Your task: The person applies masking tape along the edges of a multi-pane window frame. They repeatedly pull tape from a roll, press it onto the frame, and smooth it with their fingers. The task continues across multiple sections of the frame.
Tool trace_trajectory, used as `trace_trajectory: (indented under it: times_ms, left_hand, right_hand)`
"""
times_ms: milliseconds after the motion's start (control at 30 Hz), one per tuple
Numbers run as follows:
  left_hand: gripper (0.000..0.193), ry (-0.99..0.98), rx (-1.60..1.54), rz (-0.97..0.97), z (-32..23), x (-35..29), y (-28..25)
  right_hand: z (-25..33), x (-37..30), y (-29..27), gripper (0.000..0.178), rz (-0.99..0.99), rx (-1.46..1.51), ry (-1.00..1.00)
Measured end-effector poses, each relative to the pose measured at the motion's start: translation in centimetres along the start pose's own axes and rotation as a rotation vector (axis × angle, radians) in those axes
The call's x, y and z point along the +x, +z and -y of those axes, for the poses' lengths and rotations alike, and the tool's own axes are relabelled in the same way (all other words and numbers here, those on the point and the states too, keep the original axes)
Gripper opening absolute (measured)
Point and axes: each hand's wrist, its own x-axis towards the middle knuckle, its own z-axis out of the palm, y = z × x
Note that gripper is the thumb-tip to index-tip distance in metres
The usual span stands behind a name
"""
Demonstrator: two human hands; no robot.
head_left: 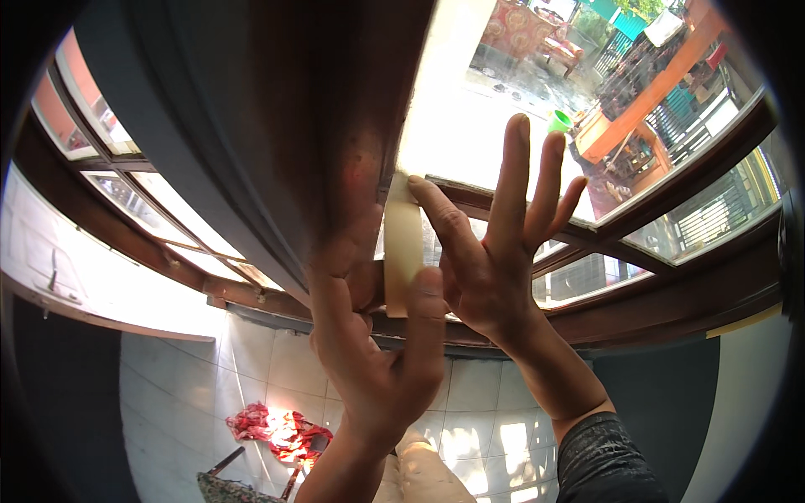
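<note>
A cream-coloured strip of tape (402, 243), probably a tape roll seen from its edge, stands upright against the dark brown window frame (359, 109). My left hand (377, 369) closes around its lower part, thumb on the near side and the other fingers against the frame side. With its index fingertip, my right hand (495, 272) touches the tape's upper end, beside the bright glass. The other fingers of that hand are stretched up and spread; its thumb is mostly hidden behind my left thumb.
Brown window bars (637, 214) with glass panes curve to the right. Beyond them are a green bucket (559, 121) and an orange post (654, 92). Down left, a red patterned cloth (281, 432) lies on the tiled floor (180, 394), near a stool-like seat (226, 488).
</note>
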Motion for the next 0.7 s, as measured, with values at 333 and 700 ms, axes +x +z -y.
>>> trace_trajectory:
  times_ms: [333, 700]
  left_hand:
    - [0.053, -0.087, -0.299, 0.013, 1.5, 0.4, 0.9]
    - [0.055, -0.114, -0.391, 0.067, 2.4, 0.4, 0.0]
  right_hand:
    - [-0.4, 0.5, 0.0, 0.073, -0.035, -0.029, -0.053]
    - [1.0, 0.7, -0.1, 0.081, 0.011, 0.068, 0.097]
